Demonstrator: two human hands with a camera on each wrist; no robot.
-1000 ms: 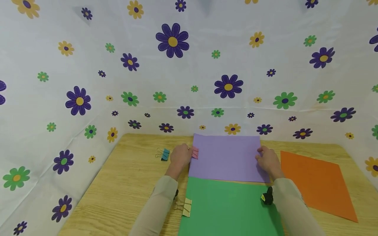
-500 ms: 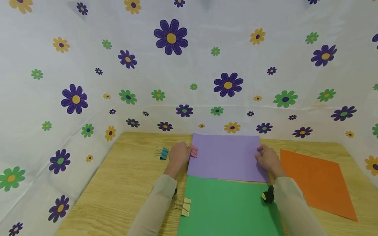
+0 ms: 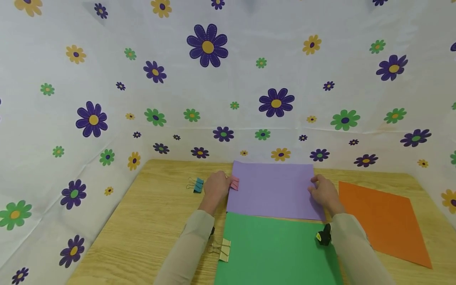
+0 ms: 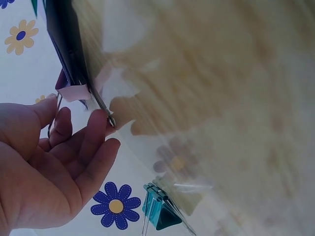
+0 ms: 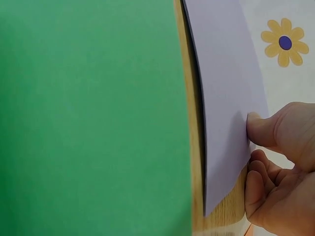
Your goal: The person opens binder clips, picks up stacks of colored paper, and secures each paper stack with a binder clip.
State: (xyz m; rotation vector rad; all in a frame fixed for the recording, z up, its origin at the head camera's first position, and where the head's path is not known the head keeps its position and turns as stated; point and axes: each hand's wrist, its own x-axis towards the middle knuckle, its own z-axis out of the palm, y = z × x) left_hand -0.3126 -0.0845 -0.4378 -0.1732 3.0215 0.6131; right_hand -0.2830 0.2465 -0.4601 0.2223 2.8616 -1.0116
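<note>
A purple sheet of paper point(image 3: 272, 190) lies at the back of the table, with a pink binder clip point(image 3: 234, 183) on its left edge. My left hand point(image 3: 216, 185) grips that clip by its wire handles; the left wrist view shows thumb and fingers point(image 4: 98, 132) on the handles and the pink body point(image 4: 75, 92) at the paper's edge. At the sheet's right edge my right hand point(image 3: 325, 194) pinches the paper between thumb and fingers. In the right wrist view the near edge of the purple sheet point(image 5: 226, 98) stands slightly off the wood.
In front lies a green sheet point(image 3: 278, 253) with a yellow binder clip point(image 3: 225, 250) on its left edge. A teal binder clip point(image 3: 198, 185) sits left of my left hand. An orange sheet point(image 3: 388, 221) lies at the right. Behind hangs a flowered cloth point(image 3: 242, 79).
Both hands keep their places on the clip and the purple sheet. Only the head view has shifted slightly.
</note>
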